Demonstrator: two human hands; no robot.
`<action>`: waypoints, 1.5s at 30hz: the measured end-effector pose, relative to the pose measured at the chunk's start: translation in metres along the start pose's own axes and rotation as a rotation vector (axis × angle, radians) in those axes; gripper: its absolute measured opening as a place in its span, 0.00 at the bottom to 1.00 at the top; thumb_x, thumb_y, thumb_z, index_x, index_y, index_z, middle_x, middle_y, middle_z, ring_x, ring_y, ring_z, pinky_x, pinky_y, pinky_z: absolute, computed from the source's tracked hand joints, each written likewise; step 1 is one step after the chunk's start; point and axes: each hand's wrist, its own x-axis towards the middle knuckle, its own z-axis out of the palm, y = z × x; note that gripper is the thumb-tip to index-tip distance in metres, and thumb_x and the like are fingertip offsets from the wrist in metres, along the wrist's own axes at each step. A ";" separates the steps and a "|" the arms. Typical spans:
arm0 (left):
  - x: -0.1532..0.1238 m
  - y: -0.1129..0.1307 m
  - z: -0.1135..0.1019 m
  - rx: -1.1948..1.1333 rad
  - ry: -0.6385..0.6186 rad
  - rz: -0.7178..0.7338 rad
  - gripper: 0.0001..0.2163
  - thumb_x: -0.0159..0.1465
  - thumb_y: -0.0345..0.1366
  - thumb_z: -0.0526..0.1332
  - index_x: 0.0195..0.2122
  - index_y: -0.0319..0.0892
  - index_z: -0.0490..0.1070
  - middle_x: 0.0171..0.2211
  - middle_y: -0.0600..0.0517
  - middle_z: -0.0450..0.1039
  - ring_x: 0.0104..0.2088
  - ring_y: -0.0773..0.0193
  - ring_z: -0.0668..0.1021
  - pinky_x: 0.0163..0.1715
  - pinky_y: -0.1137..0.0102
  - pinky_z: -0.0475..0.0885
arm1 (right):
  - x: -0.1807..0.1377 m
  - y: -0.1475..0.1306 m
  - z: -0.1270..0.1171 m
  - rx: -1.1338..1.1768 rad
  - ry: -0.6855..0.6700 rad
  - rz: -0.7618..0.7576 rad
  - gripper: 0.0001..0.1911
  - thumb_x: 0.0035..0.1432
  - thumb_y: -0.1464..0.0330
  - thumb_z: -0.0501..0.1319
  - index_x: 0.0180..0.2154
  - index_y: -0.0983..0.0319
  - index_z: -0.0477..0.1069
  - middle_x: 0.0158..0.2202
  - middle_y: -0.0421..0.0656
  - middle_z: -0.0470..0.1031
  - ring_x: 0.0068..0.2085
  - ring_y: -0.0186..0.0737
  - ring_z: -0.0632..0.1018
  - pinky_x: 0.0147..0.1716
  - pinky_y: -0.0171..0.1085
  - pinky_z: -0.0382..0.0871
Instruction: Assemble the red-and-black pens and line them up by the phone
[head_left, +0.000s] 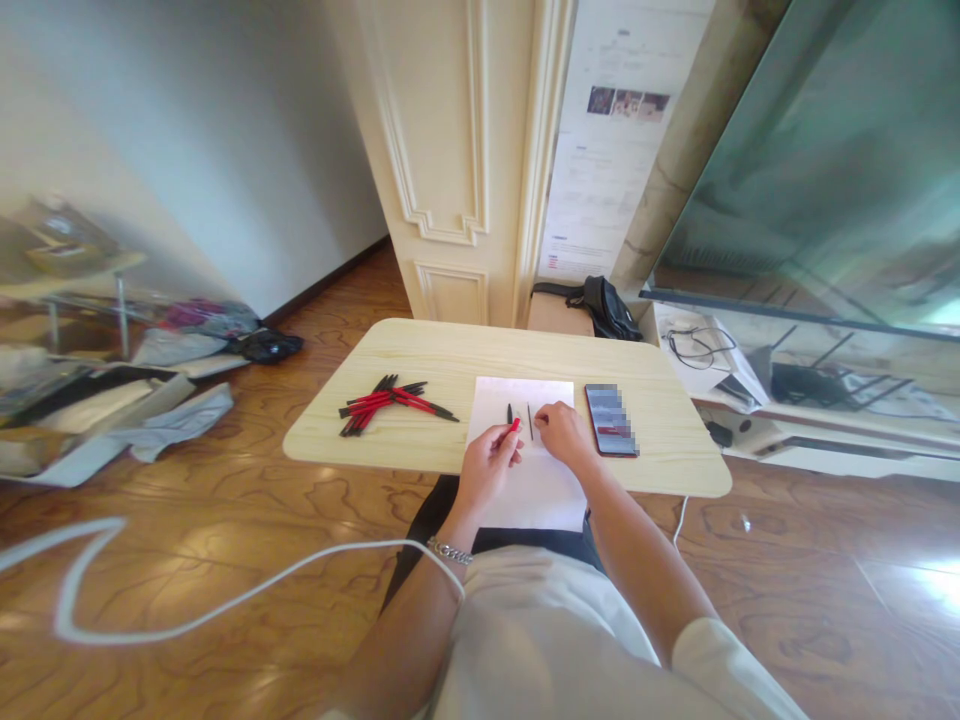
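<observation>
A: Where does this sit?
B: A pale worktop (667,430) with rounded corners stands on a glossy wood-patterned floor (285,500), facing a cream moulded panel (442,120); a large dark screen (840,180) fills the right side of the room.
A: And on it?
B: Slim red-and-black pens (390,398) lie crossed in a loose pile at left. A smooth white sheet (536,490) covers the middle, and a flat phone (604,405) rests just right of it.
A: The hands?
B: Over the sheet. The left hand (487,465), a metal chain bracelet (450,550) at its wrist, pinches a small red piece (515,425) between thumb and finger. The right hand (564,435) is half curled beside a thin dark rod (530,422); whether its fingertips grip anything, the view is too coarse to tell. A short black tapered piece (510,413) lies near the red one.
A: Edges and room?
B: The sheet overhangs the worktop's near edge. Bare wood grain separates pens from paper; the phone sits close by the right forearm.
</observation>
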 end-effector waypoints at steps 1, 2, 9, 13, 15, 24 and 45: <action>0.000 0.000 0.000 0.006 -0.003 -0.001 0.17 0.62 0.47 0.58 0.43 0.38 0.72 0.30 0.49 0.74 0.25 0.67 0.74 0.25 0.73 0.68 | 0.000 0.000 -0.001 0.029 0.011 0.004 0.10 0.58 0.68 0.56 0.36 0.61 0.76 0.39 0.48 0.76 0.41 0.41 0.75 0.40 0.34 0.63; 0.000 0.000 0.000 0.008 -0.006 -0.003 0.18 0.62 0.48 0.58 0.44 0.38 0.72 0.30 0.48 0.74 0.25 0.67 0.74 0.25 0.73 0.69 | 0.000 0.000 -0.001 0.074 0.028 0.009 0.10 0.58 0.68 0.56 0.36 0.61 0.76 0.38 0.47 0.77 0.40 0.40 0.76 0.40 0.34 0.63; -0.001 0.004 0.000 0.002 -0.009 -0.010 0.20 0.61 0.49 0.58 0.45 0.39 0.73 0.30 0.49 0.74 0.25 0.67 0.74 0.25 0.73 0.69 | -0.004 0.004 -0.005 0.759 0.029 0.032 0.11 0.53 0.66 0.59 0.37 0.64 0.73 0.31 0.44 0.77 0.30 0.36 0.75 0.32 0.36 0.68; -0.002 0.007 0.002 -0.006 -0.015 -0.010 0.20 0.60 0.49 0.59 0.44 0.38 0.73 0.30 0.49 0.75 0.25 0.67 0.74 0.26 0.73 0.70 | -0.014 -0.002 -0.009 1.102 -0.061 0.015 0.17 0.49 0.61 0.64 0.39 0.64 0.73 0.34 0.46 0.78 0.32 0.36 0.76 0.34 0.36 0.69; -0.003 0.008 0.003 -0.008 -0.021 -0.002 0.19 0.61 0.48 0.58 0.44 0.39 0.73 0.30 0.49 0.75 0.25 0.67 0.74 0.26 0.73 0.70 | -0.019 -0.006 -0.012 1.200 -0.094 -0.005 0.17 0.48 0.60 0.65 0.39 0.63 0.73 0.34 0.45 0.78 0.32 0.35 0.76 0.36 0.37 0.69; -0.004 0.007 0.003 0.028 -0.035 0.013 0.17 0.62 0.47 0.58 0.43 0.40 0.74 0.30 0.49 0.74 0.26 0.67 0.74 0.27 0.73 0.69 | -0.029 -0.020 -0.019 1.222 -0.075 -0.040 0.15 0.50 0.60 0.65 0.37 0.63 0.72 0.34 0.45 0.78 0.31 0.33 0.74 0.30 0.33 0.66; -0.006 0.006 0.002 -0.081 -0.022 -0.043 0.19 0.59 0.49 0.61 0.43 0.38 0.73 0.31 0.47 0.76 0.31 0.63 0.78 0.33 0.68 0.74 | -0.014 0.001 -0.014 0.634 -0.011 -0.084 0.16 0.58 0.61 0.56 0.42 0.60 0.76 0.38 0.44 0.78 0.36 0.39 0.76 0.35 0.36 0.68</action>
